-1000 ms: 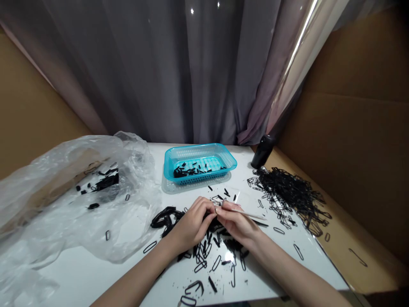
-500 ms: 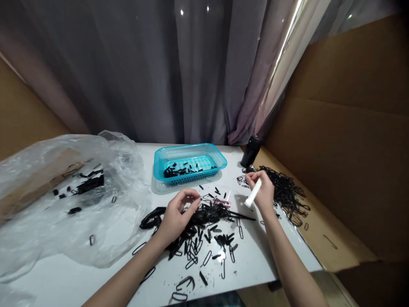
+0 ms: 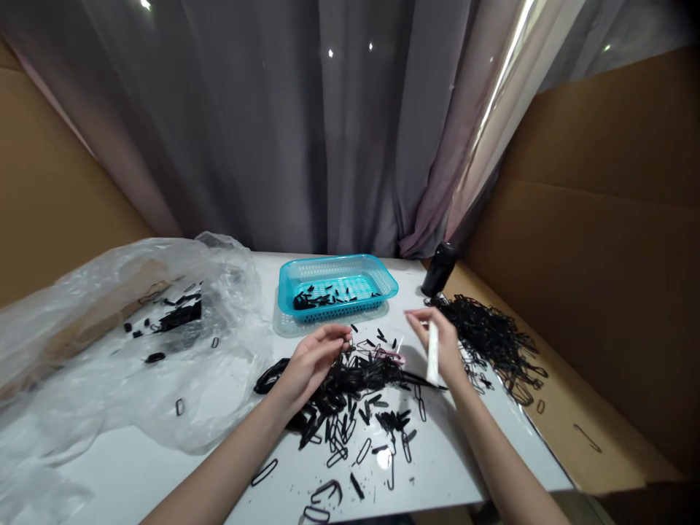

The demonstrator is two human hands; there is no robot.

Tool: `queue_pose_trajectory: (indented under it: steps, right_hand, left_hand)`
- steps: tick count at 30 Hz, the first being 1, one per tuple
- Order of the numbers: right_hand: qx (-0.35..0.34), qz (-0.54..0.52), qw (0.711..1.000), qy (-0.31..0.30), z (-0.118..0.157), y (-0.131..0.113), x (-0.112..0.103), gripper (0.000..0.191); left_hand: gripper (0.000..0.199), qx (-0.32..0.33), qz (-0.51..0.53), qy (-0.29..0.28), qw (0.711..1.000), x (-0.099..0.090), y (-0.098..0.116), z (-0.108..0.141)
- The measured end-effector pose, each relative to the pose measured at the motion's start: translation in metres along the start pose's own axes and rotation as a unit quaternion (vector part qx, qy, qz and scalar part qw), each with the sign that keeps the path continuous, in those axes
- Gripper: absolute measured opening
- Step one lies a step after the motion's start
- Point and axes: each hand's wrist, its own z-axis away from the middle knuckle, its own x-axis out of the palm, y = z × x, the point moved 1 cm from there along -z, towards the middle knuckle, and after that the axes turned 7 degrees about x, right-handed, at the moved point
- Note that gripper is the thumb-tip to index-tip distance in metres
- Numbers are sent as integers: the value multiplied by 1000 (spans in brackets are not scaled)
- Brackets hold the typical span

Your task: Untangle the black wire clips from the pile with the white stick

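Note:
My left hand [image 3: 313,363] is over the left side of a heap of black plastic pieces [image 3: 361,373], its thumb and fingertips drawn together. Something small and dark may be between them, but I cannot make it out. My right hand [image 3: 442,343] is closed around a slim white stick-like tool [image 3: 432,356], which points down towards me. The right thumb and forefinger meet at the tips, above the heap's right side. Small black loops and short strips lie scattered below the heap. A pink item [image 3: 394,357] is partly buried at its back.
A blue plastic basket [image 3: 284,292] with small black pieces inside stands behind the heap. A black cylinder [image 3: 439,268] is at the back right, near a large pile of black loops [image 3: 495,339]. Crumpled clear plastic [image 3: 120,379] covers the left. Cardboard [image 3: 596,255] walls the right.
The view has shifted slightly. My right hand has moved left towards the heap, and the white tool has turned more upright. The left fingers have come closer together.

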Motion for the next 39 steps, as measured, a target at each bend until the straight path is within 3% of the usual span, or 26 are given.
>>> queue_pose_trajectory:
  steps: [2,5,10,15,19,24,30,32,34,39]
  right_hand:
    - [2,-34,995,-91,21,-11,28,22]
    - [1,-78,982,-169,51,-19,57,23]
    - [11,-160,957,-242,71,-14,74,26]
    - [74,-221,951,-205,61,-9,72,32]
    - [114,-280,935,-184,47,-8,62,37]
    - [158,-344,911,-162,37,-10,51,41]
    - [193,-372,895,-151,37,-15,48,43]
    - [194,-373,896,-143,37,-15,48,42]
    - [186,-371,901,-125,35,-13,46,41]
    - [147,-347,925,-43,30,-12,34,33]
  left_hand:
    - [25,-6,35,1,999,2,1,1]
    - [28,18,61,25,998,3,-1,2]
    - [27,19,64,43,997,5,-8,4]
    - [31,25,18,19,999,4,-11,6]
    - [36,57,-124,15,991,0,-12,3]
    - [18,179,-338,-34,924,2,-10,9]
    - [7,242,-493,-90,831,5,-12,18]
    - [6,249,-518,-93,813,5,-15,16]
    - [8,244,-513,-94,817,3,-17,12]
    - [17,198,-448,-91,867,3,-14,8]
